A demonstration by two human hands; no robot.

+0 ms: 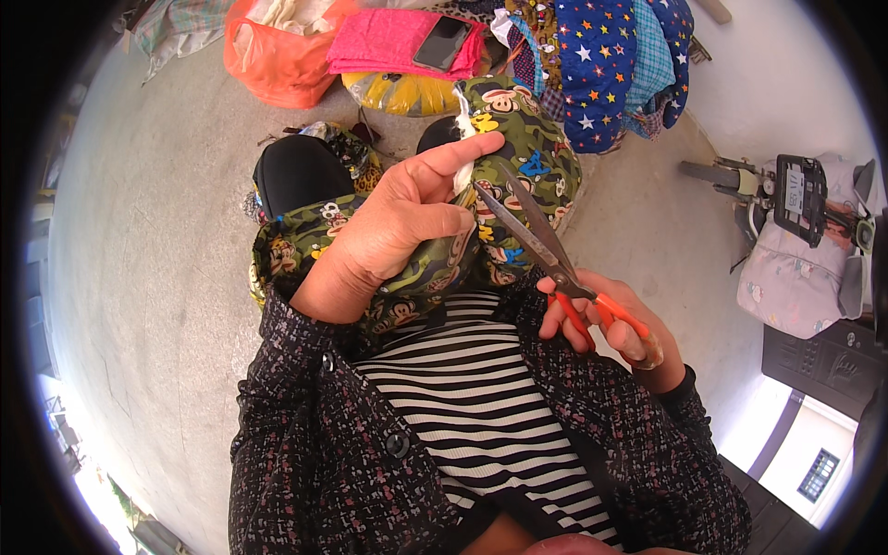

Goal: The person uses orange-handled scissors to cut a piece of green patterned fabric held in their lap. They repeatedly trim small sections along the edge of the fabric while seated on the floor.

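Note:
Camouflage fabric printed with monkey faces lies bunched over my lap and knees. My left hand grips it near an edge where white padding shows, thumb and curled fingers pinching the cloth while the index finger points along it. Red-handled scissors sit in my right hand, fingers through the loops. Their blades are parted and point up and left, the tips close to the cloth beside my left thumb. Whether the blades touch the fabric I cannot tell.
Beyond my knees stand an orange plastic bag, a folded pink cloth with a smartphone on it, and a yellow taped bundle. Star-printed blue fabric is piled at the upper right. A two-wheeler's handlebar display is at right.

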